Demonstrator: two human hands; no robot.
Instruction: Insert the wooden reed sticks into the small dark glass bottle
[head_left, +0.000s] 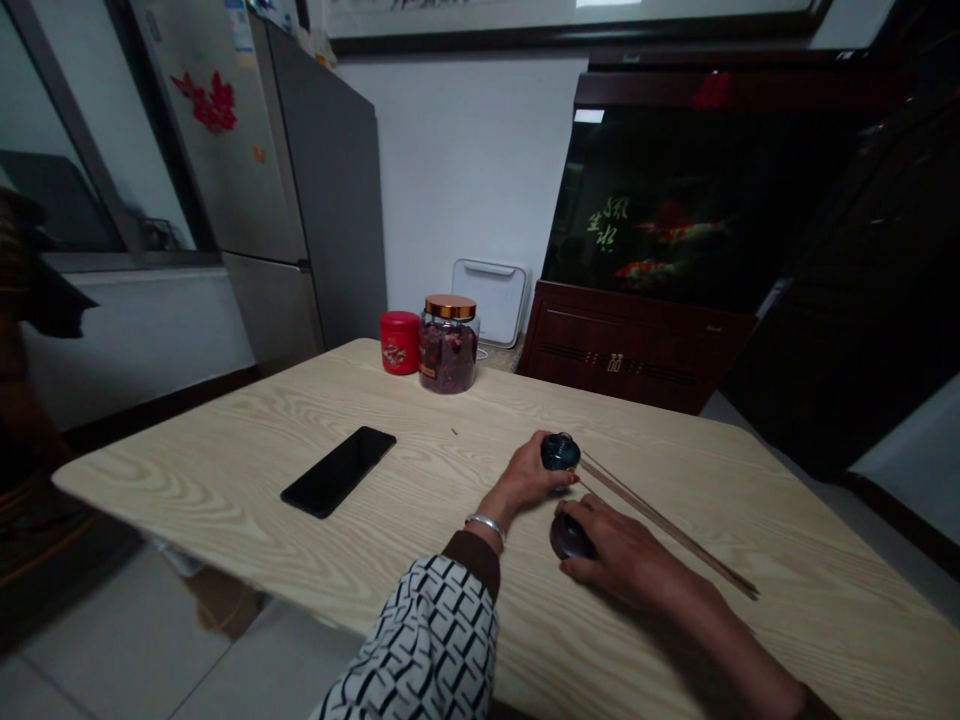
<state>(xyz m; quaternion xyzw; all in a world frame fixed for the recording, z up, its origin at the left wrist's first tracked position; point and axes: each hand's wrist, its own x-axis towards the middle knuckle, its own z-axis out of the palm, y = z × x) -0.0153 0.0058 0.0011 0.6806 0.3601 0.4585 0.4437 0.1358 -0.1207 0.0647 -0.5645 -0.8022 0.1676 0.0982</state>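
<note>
My left hand grips a small dark round holder standing on the wooden table. My right hand lies just in front of it, its fingers curled over a second dark round piece that rests on the table. Thin incense sticks lie on the table, running from the round holder towards the right, past my right hand. The left wrist wears a silver bangle below a patterned sleeve.
A black phone lies face down left of my hands. At the table's far edge stand a red tin and a glass jar with a copper lid. A fridge and an aquarium cabinet stand behind.
</note>
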